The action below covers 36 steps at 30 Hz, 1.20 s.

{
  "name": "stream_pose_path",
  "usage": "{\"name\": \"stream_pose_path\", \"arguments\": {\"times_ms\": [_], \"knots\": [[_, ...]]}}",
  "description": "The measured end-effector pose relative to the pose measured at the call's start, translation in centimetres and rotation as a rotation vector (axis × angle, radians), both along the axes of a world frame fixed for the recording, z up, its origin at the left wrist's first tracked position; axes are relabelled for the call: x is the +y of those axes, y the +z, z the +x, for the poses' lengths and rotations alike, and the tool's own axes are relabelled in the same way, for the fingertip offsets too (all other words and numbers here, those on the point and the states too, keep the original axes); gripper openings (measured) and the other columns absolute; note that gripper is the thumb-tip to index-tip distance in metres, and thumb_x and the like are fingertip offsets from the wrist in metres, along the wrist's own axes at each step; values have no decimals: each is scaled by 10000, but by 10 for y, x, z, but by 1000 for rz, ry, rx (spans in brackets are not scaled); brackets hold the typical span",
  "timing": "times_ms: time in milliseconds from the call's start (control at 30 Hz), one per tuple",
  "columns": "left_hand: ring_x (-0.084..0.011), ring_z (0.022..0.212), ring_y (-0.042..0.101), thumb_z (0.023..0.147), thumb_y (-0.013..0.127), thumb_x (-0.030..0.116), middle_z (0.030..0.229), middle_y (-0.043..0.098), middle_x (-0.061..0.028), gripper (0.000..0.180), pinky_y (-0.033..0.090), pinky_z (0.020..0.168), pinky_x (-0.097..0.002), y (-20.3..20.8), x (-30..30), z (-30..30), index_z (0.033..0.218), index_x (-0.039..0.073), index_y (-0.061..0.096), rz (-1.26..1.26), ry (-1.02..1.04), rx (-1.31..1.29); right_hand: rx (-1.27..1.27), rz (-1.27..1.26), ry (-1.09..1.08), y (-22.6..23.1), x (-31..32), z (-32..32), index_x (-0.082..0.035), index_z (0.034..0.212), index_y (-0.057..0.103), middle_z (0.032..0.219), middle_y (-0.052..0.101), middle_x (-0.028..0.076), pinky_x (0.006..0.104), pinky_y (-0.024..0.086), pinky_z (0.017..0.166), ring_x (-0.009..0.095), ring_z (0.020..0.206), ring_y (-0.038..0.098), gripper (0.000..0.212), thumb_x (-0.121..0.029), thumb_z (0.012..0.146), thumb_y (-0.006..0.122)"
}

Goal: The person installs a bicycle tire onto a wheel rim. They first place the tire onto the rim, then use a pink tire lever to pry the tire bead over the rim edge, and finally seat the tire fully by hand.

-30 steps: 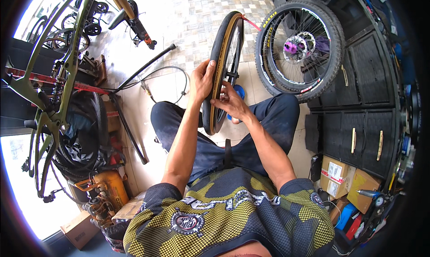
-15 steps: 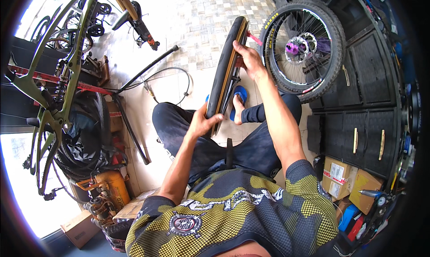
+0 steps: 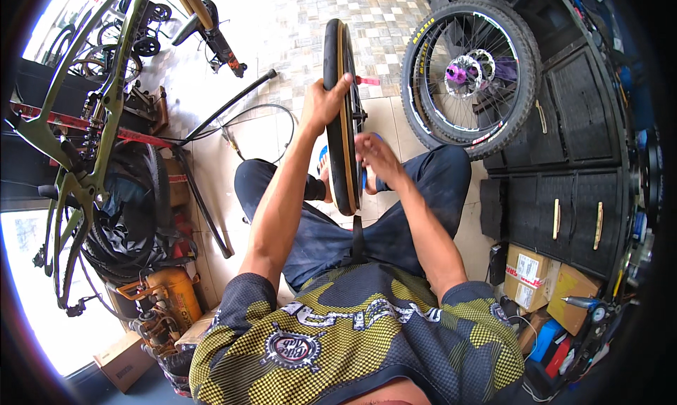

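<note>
A bicycle wheel with a black tyre and tan sidewall (image 3: 341, 116) stands upright, edge-on, between my knees. My left hand (image 3: 323, 103) grips the tyre near its top, fingers wrapped over the tread. My right hand (image 3: 375, 158) rests against the wheel's right side, lower down by the rim, fingers apart. Part of the wheel's right face is hidden behind that hand. I sit with dark trousers and a blue sandal under the wheel.
A second wheel with a knobby tyre and purple hub (image 3: 470, 77) leans on black cabinets (image 3: 578, 193) at right. A green bike frame (image 3: 77, 137) stands at left above tyres and an orange compressor (image 3: 166, 299). Hoses (image 3: 233, 123) lie on the tiled floor; cardboard boxes (image 3: 536, 271) sit lower right.
My left hand climbed from the lower part of the tyre to its top. My right hand dropped from the top to the wheel's right side, and the wheel stands more upright.
</note>
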<state>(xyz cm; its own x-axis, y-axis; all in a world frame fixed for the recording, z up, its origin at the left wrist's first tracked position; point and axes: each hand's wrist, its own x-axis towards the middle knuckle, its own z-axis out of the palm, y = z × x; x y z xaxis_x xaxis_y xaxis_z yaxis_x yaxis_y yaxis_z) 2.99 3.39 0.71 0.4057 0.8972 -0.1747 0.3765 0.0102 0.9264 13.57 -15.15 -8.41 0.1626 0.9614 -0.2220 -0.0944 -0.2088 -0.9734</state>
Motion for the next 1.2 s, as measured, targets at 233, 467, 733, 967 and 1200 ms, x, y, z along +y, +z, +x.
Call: {"name": "stream_pose_path", "arguments": {"times_ms": [233, 467, 733, 967, 1200], "knots": [[-153, 659, 669, 992, 688, 592, 819, 726, -98, 626, 519, 576, -305, 9, 24, 11, 1006, -33, 719, -164, -32, -173, 37, 42, 45, -25, -16, -6, -10, 1446, 581, 1097, 689, 100, 339, 511, 899, 173, 971, 637, 749, -608, 1004, 675], [-175, 1171, 633, 1050, 698, 385, 1251, 692, -165, 676, 507, 1007, -319, -8, -51, -38, 1493, -90, 508, -98, -82, -422, 147, 78, -86, 28, 32, 19, 35, 1339, 662, 1213, 724, 108, 356, 551, 951, 188, 1118, 671, 612, -494, 1032, 693], [-216, 1026, 724, 850, 922, 261, 1137, 742, -165, 717, 586, 914, -375, -86, -156, -107, 1391, 9, 526, 4, -131, -135, 309, 45, -293, 65, 103, 43, 1, 1062, 740, 893, 755, 45, 273, 591, 681, 122, 725, 714, 660, -650, 957, 706], [-218, 721, 728, 886, 726, 134, 926, 732, -183, 518, 583, 632, -365, -69, -129, -102, 1355, 4, 548, 40, -234, 25, 178, 36, -280, 67, 114, 48, -53, 1255, 712, 1054, 757, 9, 271, 534, 771, 104, 924, 699, 615, -612, 1001, 675], [-203, 701, 690, 906, 730, 141, 878, 731, -162, 445, 558, 666, -359, -64, -108, -95, 1305, -4, 594, 75, -289, -29, 72, 93, -316, 74, 107, 47, -22, 1324, 647, 914, 596, -40, 243, 464, 656, 67, 769, 535, 617, -554, 1016, 697]]}}
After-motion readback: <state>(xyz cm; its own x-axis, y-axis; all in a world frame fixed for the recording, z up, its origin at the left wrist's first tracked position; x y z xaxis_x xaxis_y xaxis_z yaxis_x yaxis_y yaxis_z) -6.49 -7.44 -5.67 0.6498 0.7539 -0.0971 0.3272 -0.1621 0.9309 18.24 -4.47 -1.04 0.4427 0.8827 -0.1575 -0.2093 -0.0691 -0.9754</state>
